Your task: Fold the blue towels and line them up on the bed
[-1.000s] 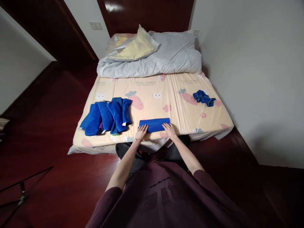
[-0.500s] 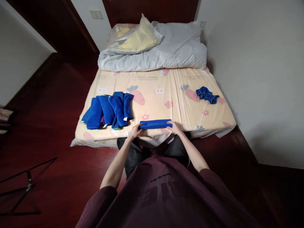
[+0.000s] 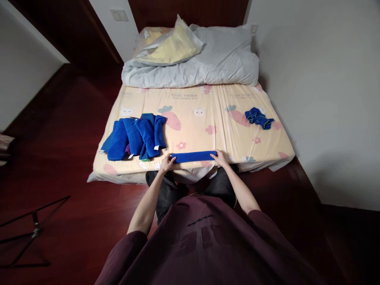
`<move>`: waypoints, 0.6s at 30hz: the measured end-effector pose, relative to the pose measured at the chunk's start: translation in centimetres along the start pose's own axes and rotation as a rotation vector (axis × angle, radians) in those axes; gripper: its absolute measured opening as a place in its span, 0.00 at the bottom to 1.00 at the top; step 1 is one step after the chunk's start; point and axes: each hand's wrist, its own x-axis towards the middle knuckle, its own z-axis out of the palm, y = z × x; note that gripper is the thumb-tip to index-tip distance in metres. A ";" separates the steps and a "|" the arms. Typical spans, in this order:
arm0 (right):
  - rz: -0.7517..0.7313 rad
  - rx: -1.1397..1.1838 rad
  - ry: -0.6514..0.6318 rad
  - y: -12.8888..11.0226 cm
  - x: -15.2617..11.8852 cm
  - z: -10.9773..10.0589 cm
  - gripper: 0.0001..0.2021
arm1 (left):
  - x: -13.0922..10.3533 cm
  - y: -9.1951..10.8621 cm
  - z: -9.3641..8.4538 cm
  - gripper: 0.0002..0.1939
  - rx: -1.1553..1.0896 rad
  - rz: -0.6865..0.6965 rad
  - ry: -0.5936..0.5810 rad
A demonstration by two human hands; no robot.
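Note:
A folded blue towel [image 3: 194, 156] lies as a narrow strip along the near edge of the mattress [image 3: 208, 118]. My left hand [image 3: 168, 162] grips its left end and my right hand [image 3: 221, 158] grips its right end. A row of several folded blue towels [image 3: 135, 138] rests to the left of my hands. One crumpled blue cloth [image 3: 257, 118] lies at the mattress's right side, well away from both hands.
A grey duvet [image 3: 208, 65] and a yellow pillow [image 3: 170, 47] are bunched at the head of the bed. White wall runs along the right. Dark red wooden floor [image 3: 59, 158] surrounds the mattress, with a black stand [image 3: 32, 229] at the lower left.
The towel between my hands went from a flat wide rectangle to a thin strip. My hands shifted from pressing on top of it to holding its two ends.

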 end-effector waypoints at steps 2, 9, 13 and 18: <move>0.002 -0.051 0.015 0.3 0.1 0.1 0.20 | 0.0 -0.1 0.0 0.25 0.022 -0.015 0.008; 0.060 -0.242 0.046 0.4 0.7 0.2 0.18 | 0.4 -0.1 0.1 0.24 0.088 -0.083 0.018; 0.104 -0.275 0.018 -0.3 0.9 -0.1 0.15 | 0.7 -0.3 0.2 0.21 0.116 -0.104 0.034; 0.130 -0.288 0.014 -0.9 0.9 -0.4 0.15 | 1.1 -0.5 0.6 0.18 0.121 -0.092 0.065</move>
